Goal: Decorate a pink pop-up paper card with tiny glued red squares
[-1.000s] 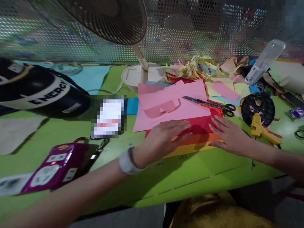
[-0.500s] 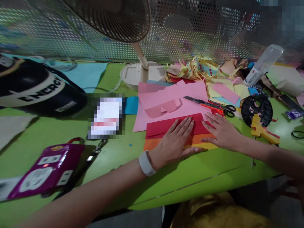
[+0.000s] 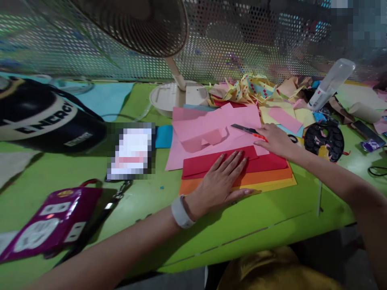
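Observation:
My left hand (image 3: 219,179) lies flat on a folded red paper (image 3: 266,161), fingers stretched out. Below the red, an orange paper (image 3: 254,178) and a yellow paper (image 3: 286,184) show as strips along the near edge. My right hand (image 3: 276,139) reaches over the stack, its thumb and fingers closed around the orange handle of a box cutter (image 3: 244,129). The dark blade end points left over pink paper (image 3: 196,121). Black-handled scissors (image 3: 292,139) show partly behind my right hand.
At the left are a black bottle (image 3: 54,117), a phone (image 3: 133,151) and a purple power strip (image 3: 51,219). A fan (image 3: 163,96) stands behind the paper. To the right are paper scraps (image 3: 254,90), a clear bottle (image 3: 332,84), a black palette (image 3: 325,141) and a yellow glue gun (image 3: 323,152).
My right hand has lifted off the red paper, moved up and taken hold of the box cutter. My left hand stays flat on the red paper. The view has shifted slightly.

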Tool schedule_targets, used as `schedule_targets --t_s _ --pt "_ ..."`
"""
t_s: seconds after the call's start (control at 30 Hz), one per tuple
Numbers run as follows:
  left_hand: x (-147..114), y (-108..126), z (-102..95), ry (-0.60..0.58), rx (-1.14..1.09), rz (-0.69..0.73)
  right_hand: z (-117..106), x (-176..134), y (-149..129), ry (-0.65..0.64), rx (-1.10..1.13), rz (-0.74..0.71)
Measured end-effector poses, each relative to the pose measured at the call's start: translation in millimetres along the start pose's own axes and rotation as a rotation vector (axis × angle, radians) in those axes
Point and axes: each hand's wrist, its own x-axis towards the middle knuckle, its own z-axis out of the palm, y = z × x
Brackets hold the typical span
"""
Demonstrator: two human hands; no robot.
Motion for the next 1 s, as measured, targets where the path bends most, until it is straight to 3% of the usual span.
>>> schedule_targets --t_s 0.3,0.4,0.5,0.67,0.8,1.0 --pt "1 0 -2.4 -0.036 0.021 -0.006 -15 18 11 -0.077 0.078 0.020" --pt "1 1 -2.9 -0.037 0.017 0.001 -26 0 19 -0.040 0.162 0.030" --pt "1 1 -3.5 -0.015 -0.001 0.002 -32 -37 27 -0.011 0.251 -0.007" --pt "1 1 -4.6 -0.008 -0.012 0.024 -20 -89 28 0.010 0.266 -0.030" --pt "2 1 -6.1 -0.023 -0.020 0.011 -14 -97 25 0.014 0.233 -0.033" --pt "1 2 -11.0 -0.059 -0.011 0.012 -24 -101 26 -0.072 0.211 -0.045"
